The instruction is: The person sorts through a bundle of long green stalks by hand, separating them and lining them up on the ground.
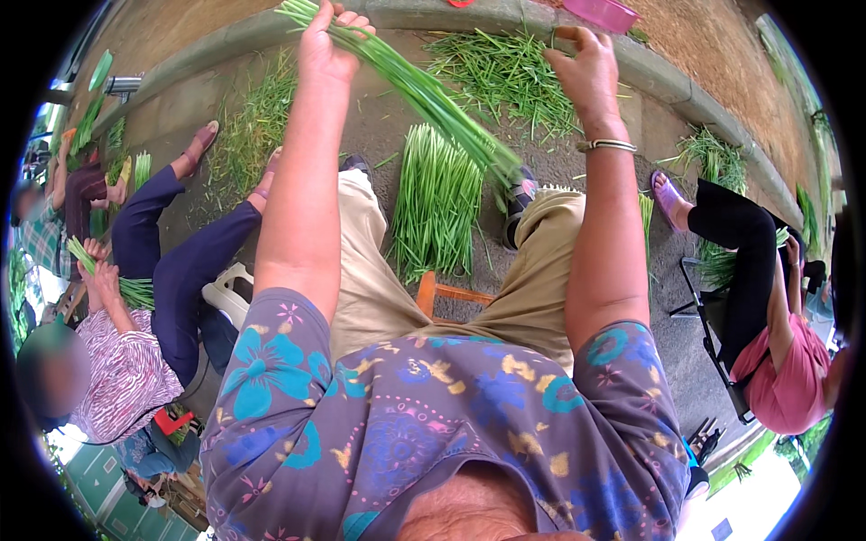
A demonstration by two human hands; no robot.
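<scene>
My left hand [332, 47] is raised at the upper left and wrapped round a bunch of long green stalks [424, 99]. The pale ends poke out above my fist, and the thin green ends slant down to the right, near my right shoe. My right hand [586, 72] is held up at the upper right with thumb and fingers apart, nothing visible in it. A bracelet circles that wrist. Between my feet lies a neat stack of green stalks [435, 207], lined up lengthwise. Beyond it a loose heap of stalks [510, 77] spreads over the ground.
An orange wooden stool edge [460, 296] shows between my legs. A curb [672, 79] curves across the far side, with a pink basin [603, 13] past it. Seated people are on both sides; one at left [126, 365] holds stalks. Scattered trimmings [253, 131] lie left.
</scene>
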